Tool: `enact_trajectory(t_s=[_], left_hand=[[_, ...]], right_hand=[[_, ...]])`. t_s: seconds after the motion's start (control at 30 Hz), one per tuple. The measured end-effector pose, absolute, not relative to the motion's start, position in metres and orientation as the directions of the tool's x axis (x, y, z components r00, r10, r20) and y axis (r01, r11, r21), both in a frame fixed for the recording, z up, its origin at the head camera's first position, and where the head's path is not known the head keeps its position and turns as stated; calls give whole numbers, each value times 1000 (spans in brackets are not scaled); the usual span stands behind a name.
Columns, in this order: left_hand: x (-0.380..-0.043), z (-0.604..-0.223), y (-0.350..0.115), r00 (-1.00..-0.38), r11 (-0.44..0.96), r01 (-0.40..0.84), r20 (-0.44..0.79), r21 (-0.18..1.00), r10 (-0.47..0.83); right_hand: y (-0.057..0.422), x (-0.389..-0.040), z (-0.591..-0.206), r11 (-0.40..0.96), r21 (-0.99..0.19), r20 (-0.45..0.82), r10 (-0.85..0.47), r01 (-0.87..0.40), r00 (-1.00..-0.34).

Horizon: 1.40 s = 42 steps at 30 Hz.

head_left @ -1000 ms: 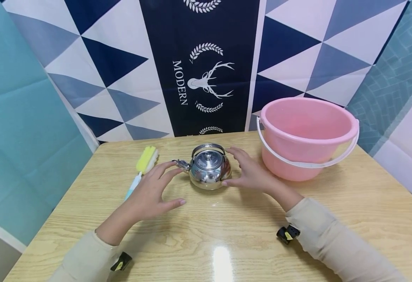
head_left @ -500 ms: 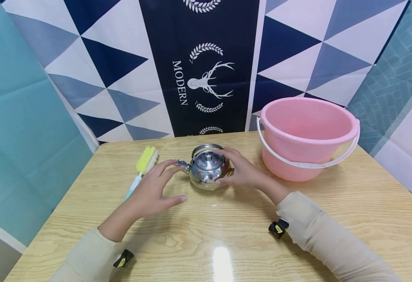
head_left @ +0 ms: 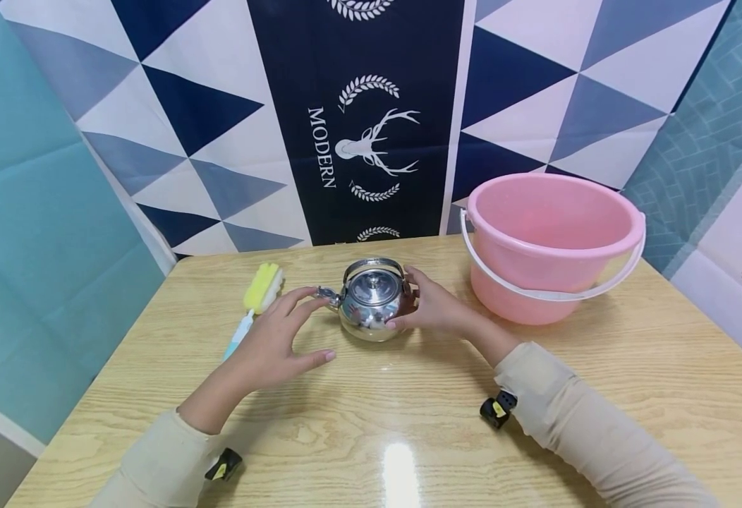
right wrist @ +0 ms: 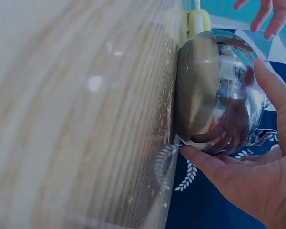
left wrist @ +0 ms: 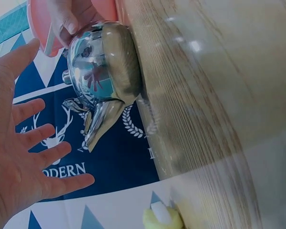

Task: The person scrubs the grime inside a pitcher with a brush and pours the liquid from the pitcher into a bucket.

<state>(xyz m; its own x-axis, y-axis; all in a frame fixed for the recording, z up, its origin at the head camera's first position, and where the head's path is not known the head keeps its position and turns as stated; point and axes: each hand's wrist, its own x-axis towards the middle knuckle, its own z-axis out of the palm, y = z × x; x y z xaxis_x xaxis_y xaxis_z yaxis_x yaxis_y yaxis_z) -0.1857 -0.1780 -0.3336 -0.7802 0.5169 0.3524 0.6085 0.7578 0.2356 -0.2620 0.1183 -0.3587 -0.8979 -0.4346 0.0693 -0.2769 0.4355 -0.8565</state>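
Note:
A shiny steel kettle (head_left: 371, 310) stands upright on the table, its loop handle (head_left: 373, 262) raised over the lid and its spout (head_left: 329, 296) pointing left. Curved around the kettle's right side, my right hand (head_left: 437, 303) grips it, with the thumb in front; part of the fingers is hidden behind the body. My left hand (head_left: 269, 346) is spread beside the spout, its fingertips close to the spout's end. In the left wrist view the left hand (left wrist: 28, 148) shows straight, parted fingers with nothing between them. The right wrist view has the right hand (right wrist: 257, 176) against the kettle (right wrist: 219, 95).
To the left lies a brush (head_left: 263, 288) with a yellow and white sponge head, its handle partly behind my left hand. A pink bucket (head_left: 555, 282) with a white bail stands at the back right. Patterned cloth (head_left: 371, 141) hangs behind the wooden table (head_left: 320, 437).
My right hand has moved left onto the kettle; its fingers passed over the lid, then drew back to the right side. The left hand and kettle have hardly moved.

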Motion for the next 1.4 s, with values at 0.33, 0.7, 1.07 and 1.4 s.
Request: enact_trajectory(t_s=[0.33, 0.7, 1.07, 1.4], left_hand=[[-185, -331, -176, -779, 757, 611, 346, 233, 522], [-186, -325, -172, -781, 761, 610, 333, 223, 528], [-192, -324, -168, -781, 733, 617, 335, 287, 527], [-199, -323, -160, -758, 697, 648, 353, 307, 548]], right_hand=[[118, -270, -362, 315, -918, 54, -504, -242, -862], [118, -272, -360, 348, -904, 57, -477, -248, -877], [119, -273, -357, 371, -888, 50, -509, -272, -859], [118, -274, -356, 382, -892, 17, -507, -243, -862]])
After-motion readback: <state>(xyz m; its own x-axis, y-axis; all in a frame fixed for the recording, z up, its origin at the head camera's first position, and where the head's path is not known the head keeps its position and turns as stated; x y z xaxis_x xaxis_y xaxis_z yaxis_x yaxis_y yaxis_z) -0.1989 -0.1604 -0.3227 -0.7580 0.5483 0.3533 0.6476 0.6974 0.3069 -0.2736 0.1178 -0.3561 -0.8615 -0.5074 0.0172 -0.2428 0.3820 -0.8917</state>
